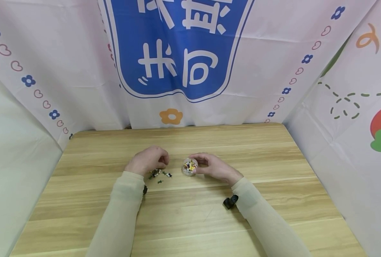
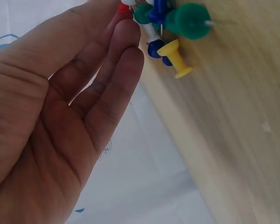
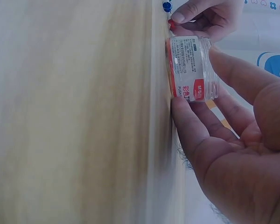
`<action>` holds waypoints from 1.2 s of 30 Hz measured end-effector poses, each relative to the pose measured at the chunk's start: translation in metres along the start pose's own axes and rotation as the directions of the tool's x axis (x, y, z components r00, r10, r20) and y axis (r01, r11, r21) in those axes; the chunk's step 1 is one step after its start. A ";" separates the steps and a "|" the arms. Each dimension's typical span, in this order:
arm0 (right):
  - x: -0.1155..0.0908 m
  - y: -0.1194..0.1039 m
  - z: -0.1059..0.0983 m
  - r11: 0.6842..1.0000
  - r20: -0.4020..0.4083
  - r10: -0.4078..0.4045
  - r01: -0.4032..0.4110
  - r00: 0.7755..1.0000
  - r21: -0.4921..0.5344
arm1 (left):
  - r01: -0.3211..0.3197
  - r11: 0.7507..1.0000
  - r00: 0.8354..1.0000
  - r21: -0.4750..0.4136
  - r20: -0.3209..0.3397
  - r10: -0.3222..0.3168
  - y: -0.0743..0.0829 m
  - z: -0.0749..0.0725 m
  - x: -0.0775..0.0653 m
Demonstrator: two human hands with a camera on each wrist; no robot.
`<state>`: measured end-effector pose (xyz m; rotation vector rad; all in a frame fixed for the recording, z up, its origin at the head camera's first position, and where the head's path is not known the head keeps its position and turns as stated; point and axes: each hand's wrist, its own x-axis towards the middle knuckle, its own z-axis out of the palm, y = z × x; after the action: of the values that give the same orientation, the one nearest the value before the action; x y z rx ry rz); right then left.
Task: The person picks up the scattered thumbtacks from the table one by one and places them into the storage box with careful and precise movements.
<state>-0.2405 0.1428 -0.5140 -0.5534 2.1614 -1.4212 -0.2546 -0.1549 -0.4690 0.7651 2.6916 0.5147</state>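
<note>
With its fingertips, my left hand (image 1: 148, 159) pinches a red push pin (image 3: 172, 24) near the tabletop, just beside a loose pile of push pins (image 1: 158, 173). Close by in the left wrist view lie a green push pin (image 2: 192, 21), a yellow push pin (image 2: 176, 59) and a blue push pin (image 2: 155, 48). My right hand (image 1: 216, 167) grips a small clear round jar (image 3: 186, 70) between thumb and fingers. It stands upright on the table, uncovered, with colourful pins inside and a printed label on its side.
The wooden table (image 1: 190, 221) has a back edge against a hanging white cloth (image 1: 235, 103) with a blue printed panel. More printed cloth (image 1: 331, 117) hangs at the right. A small black device (image 1: 230, 202) is by the right wrist.
</note>
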 end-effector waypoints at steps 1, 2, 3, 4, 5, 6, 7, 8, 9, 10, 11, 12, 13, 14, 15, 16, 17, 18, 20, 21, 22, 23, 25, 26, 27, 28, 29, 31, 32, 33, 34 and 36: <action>0.000 0.000 0.000 1.000 0.000 0.000 0.000 1.000 0.000 | -0.002 1.000 1.000 0.002 -0.002 0.002 0.000 0.000 0.000; 0.000 0.000 0.000 1.000 0.000 -0.001 0.001 1.000 -0.001 | -0.005 1.000 1.000 0.006 -0.004 0.005 -0.001 0.000 0.000; 0.000 0.000 0.000 1.000 0.000 -0.001 0.001 1.000 -0.002 | -0.008 1.000 1.000 0.009 -0.007 0.008 -0.001 0.000 0.000; 0.000 0.000 0.000 1.000 0.001 -0.001 0.001 1.000 0.000 | -0.006 1.000 1.000 0.011 -0.008 0.006 0.000 0.001 0.001; 0.000 0.000 0.000 1.000 0.002 -0.001 0.001 1.000 0.002 | -0.005 1.000 1.000 0.014 -0.009 0.005 0.000 0.001 0.001; 0.000 0.000 0.000 1.000 0.001 0.002 -0.002 1.000 0.004 | -0.003 1.000 1.000 0.019 -0.012 0.003 0.000 0.001 0.001; 0.000 0.000 0.000 1.000 0.002 0.002 -0.002 1.000 0.007 | -0.001 1.000 1.000 0.026 -0.015 0.001 0.001 0.001 0.002; 0.000 0.000 0.000 1.000 0.001 0.006 -0.006 1.000 0.007 | 0.001 0.999 1.000 0.032 -0.019 0.000 0.002 0.001 0.002; 0.000 0.000 0.000 1.000 -0.001 0.011 -0.011 1.000 0.006 | 0.003 0.999 1.000 0.036 -0.023 -0.002 0.003 0.001 0.003; 0.000 0.000 0.000 1.000 -0.002 0.015 -0.015 1.000 0.005 | 0.003 0.999 1.000 0.041 -0.029 -0.002 0.005 0.000 0.003; 0.000 0.000 0.000 1.000 -0.004 0.018 -0.018 1.000 0.004 | -0.005 0.999 0.999 0.047 -0.035 0.007 0.007 0.000 0.004; 0.000 0.000 0.000 1.000 -0.005 0.022 -0.022 1.000 0.002 | -0.014 0.999 0.999 0.051 -0.043 0.017 0.008 -0.001 0.004; 0.000 0.000 0.000 1.000 -0.005 0.023 -0.023 1.000 -0.001 | -0.024 0.998 0.998 0.054 -0.051 0.026 0.010 -0.002 0.005; -0.001 0.000 0.000 1.000 -0.006 0.025 -0.025 1.000 -0.003 | -0.033 0.998 0.998 0.058 -0.059 0.037 0.011 -0.003 0.005; 0.000 0.000 0.000 1.000 -0.006 0.024 -0.024 1.000 -0.005 | -0.046 0.997 0.996 0.060 -0.068 0.050 0.013 -0.003 0.005; 0.000 0.000 0.000 1.000 -0.004 0.019 -0.019 1.000 -0.005 | -0.060 0.996 0.995 0.065 -0.078 0.065 0.014 -0.004 0.005; 0.000 0.001 0.000 1.000 -0.003 0.016 -0.016 1.000 -0.006 | -0.072 0.995 0.993 0.069 -0.088 0.078 0.015 -0.004 0.006; 0.000 0.000 0.000 1.000 -0.001 0.012 -0.012 1.000 -0.007 | -0.083 0.994 0.991 0.074 -0.099 0.090 0.016 -0.004 0.006; 0.000 0.001 0.000 1.000 0.002 0.005 -0.005 1.000 -0.006 | -0.102 0.991 0.987 0.086 -0.118 0.112 0.018 -0.004 0.007; 0.000 0.001 0.000 1.000 0.003 0.002 -0.002 1.000 -0.005 | -0.111 0.990 0.985 0.089 -0.125 0.121 0.019 -0.004 0.007; 0.000 0.001 0.000 1.000 0.004 0.000 0.000 1.000 -0.004 | -0.116 0.989 0.983 0.088 -0.132 0.127 0.021 -0.004 0.007; -0.001 0.001 0.000 1.000 0.003 -0.001 0.001 1.000 -0.001 | -0.118 0.989 0.982 0.091 -0.136 0.130 0.023 -0.005 0.008; -0.001 0.001 0.000 1.000 0.004 -0.002 0.002 1.000 0.002 | -0.128 0.987 0.979 0.093 -0.145 0.141 0.027 -0.005 0.009; -0.001 0.001 -0.001 1.000 0.004 -0.003 0.003 1.000 0.003 | -0.129 0.987 0.979 0.094 -0.148 0.142 0.029 -0.005 0.009; -0.001 0.001 -0.001 1.000 0.004 -0.003 0.003 1.000 0.004 | -0.134 0.987 0.978 0.093 -0.149 0.146 0.031 -0.005 0.009; -0.001 0.001 -0.001 1.000 0.004 -0.004 0.004 1.000 0.004 | -0.136 0.986 0.977 0.094 -0.150 0.149 0.034 -0.005 0.009; -0.001 0.001 -0.001 1.000 0.004 -0.005 0.005 1.000 0.004 | -0.137 0.985 0.977 0.100 -0.151 0.152 0.036 -0.005 0.010; -0.001 0.001 -0.001 1.000 0.004 -0.007 0.007 1.000 0.002 | -0.141 0.984 0.976 0.108 -0.151 0.156 0.041 -0.004 0.010; 0.000 0.001 -0.001 1.000 0.004 -0.010 0.010 1.000 0.002 | -0.145 0.983 0.975 0.110 -0.152 0.161 0.043 -0.004 0.010; 0.000 0.001 -0.001 1.000 0.005 -0.012 0.012 1.000 0.002 | -0.151 0.982 0.974 0.110 -0.151 0.167 0.045 -0.004 0.011; 0.000 0.001 -0.001 1.000 0.005 -0.015 0.015 1.000 0.001 | -0.158 0.981 0.973 0.110 -0.152 0.174 0.046 -0.003 0.011; 0.000 0.002 -0.001 1.000 0.007 -0.023 0.023 1.000 0.002 | -0.172 0.979 0.971 0.107 -0.149 0.187 0.049 -0.001 0.013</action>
<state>-0.2413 0.1439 -0.5153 -0.5834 2.1548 -1.4310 -0.2435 -0.1091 -0.4500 1.0433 2.8247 0.5150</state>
